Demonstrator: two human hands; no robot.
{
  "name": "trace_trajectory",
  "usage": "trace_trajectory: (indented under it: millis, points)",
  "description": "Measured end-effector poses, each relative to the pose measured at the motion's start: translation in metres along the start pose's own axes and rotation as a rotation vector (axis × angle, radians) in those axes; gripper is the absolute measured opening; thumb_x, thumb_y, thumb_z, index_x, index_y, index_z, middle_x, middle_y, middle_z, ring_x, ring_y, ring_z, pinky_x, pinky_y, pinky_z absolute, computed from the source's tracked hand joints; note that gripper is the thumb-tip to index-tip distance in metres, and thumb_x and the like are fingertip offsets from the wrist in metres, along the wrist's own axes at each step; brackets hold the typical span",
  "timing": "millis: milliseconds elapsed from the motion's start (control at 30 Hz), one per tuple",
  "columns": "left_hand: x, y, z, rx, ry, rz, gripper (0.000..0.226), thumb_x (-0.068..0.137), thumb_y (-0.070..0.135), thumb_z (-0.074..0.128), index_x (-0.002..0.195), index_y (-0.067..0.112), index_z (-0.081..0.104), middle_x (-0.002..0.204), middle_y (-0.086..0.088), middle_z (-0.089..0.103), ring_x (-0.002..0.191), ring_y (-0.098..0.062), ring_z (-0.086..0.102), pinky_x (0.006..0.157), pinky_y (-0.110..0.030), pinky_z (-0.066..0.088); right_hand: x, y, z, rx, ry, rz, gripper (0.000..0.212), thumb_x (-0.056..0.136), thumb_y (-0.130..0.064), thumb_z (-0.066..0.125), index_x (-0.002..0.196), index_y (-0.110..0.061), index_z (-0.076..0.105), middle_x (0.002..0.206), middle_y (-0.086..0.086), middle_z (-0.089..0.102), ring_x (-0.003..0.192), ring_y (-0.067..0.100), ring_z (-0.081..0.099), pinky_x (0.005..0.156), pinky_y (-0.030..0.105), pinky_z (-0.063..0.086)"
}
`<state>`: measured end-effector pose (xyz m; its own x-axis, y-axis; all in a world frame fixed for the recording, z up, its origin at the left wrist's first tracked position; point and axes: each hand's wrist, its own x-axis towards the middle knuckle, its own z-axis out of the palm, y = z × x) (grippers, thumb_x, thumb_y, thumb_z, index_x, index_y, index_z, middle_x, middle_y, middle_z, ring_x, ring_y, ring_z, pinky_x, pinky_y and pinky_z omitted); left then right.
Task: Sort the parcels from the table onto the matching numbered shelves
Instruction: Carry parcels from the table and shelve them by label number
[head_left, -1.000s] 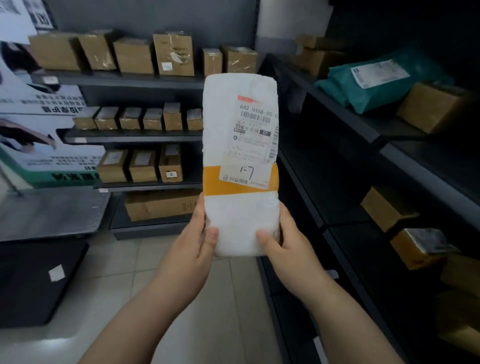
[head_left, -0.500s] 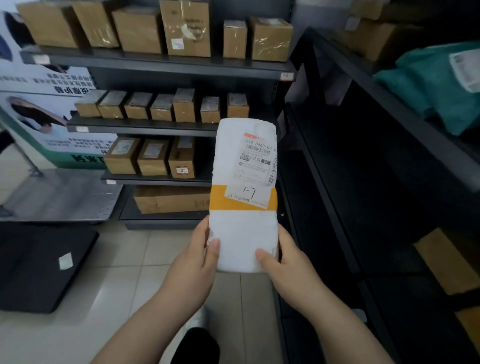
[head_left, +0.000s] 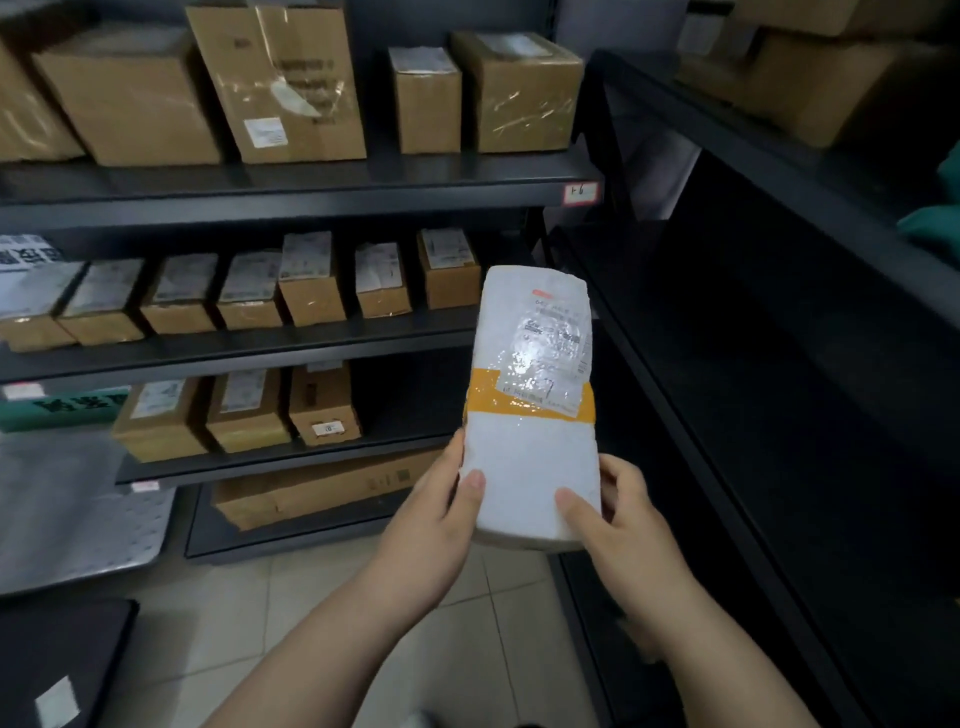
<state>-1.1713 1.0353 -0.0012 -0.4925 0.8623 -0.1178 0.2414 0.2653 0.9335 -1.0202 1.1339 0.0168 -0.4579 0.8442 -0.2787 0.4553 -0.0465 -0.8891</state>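
Grey metal shelves (head_left: 311, 195) of cardboard boxes (head_left: 130, 98), pale tiled floor (head_left: 260, 618), left hand (head_left: 431, 519) and right hand (head_left: 623, 525) gripping white parcel (head_left: 530, 462)

Dark metal shelves (head_left: 311, 193) carry rows of taped cardboard boxes (head_left: 124, 98) above a tiled floor (head_left: 218, 623).

one wide-angle view from the head looks forward and down, close on the parcel (head_left: 530, 467), shelves (head_left: 311, 192) upper left.
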Motion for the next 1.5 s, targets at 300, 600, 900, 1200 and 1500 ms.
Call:
trace_trajectory:
  millis: [300,600,900,1200,1500]
  points:
    - [0.101,0.009,0.02,-0.166,-0.116,-0.064,0.043,0.101,0.034,0.037,0.136,0.052,0.02,0.138,0.028,0.032,0.128,0.008,0.03,0.1,-0.013,0.024,0.103,-0.014,-0.015,0.001,0.035,-0.048,0.04,0.094,-0.026,0.052,0.133,-0.037,0.047,0.113,-0.019,0.062,0.103,0.001,0.06,0.083,0.026,0.051]
    - [0.206,0.02,0.034,-0.198,-0.152,-0.188,0.05,0.102,0.034,0.032,0.14,0.05,0.004,0.132,0.029,0.028,0.121,0.006,0.029,0.093,-0.011,0.026,0.221,-0.018,-0.023,0.021,0.123,-0.002,0.043,0.093,-0.026,0.055,0.133,-0.02,0.041,0.111,-0.007,0.058,0.087,-0.002,0.054,0.067,0.018,0.042]
    - [0.276,0.01,0.052,-0.109,-0.073,-0.258,0.055,0.1,0.044,0.029,0.148,0.041,0.003,0.129,0.022,0.038,0.115,0.0,0.039,0.07,0.005,0.03,0.307,-0.018,-0.028,-0.081,0.002,-0.048,0.043,0.097,-0.028,0.048,0.138,-0.019,0.039,0.114,-0.005,0.055,0.09,0.005,0.054,0.067,0.01,0.039]
    - [0.312,0.006,0.048,-0.105,0.021,-0.203,0.052,0.1,0.044,0.027,0.149,0.037,0.01,0.135,0.016,0.038,0.122,-0.003,0.038,0.086,-0.006,0.03,0.344,-0.032,-0.024,-0.073,-0.09,-0.137,0.05,0.099,-0.033,0.042,0.147,-0.026,0.03,0.128,-0.014,0.048,0.115,0.004,0.05,0.072,0.004,0.038]
    - [0.282,0.005,0.042,0.279,-0.031,0.042,0.062,0.1,0.04,0.025,0.139,0.035,-0.023,0.151,0.018,-0.025,0.136,0.009,-0.022,0.11,-0.006,-0.007,0.297,-0.005,-0.003,-0.481,0.084,-0.533,0.06,0.097,-0.051,0.018,0.148,-0.035,-0.009,0.155,-0.019,-0.015,0.145,0.003,-0.008,0.118,0.025,-0.002]
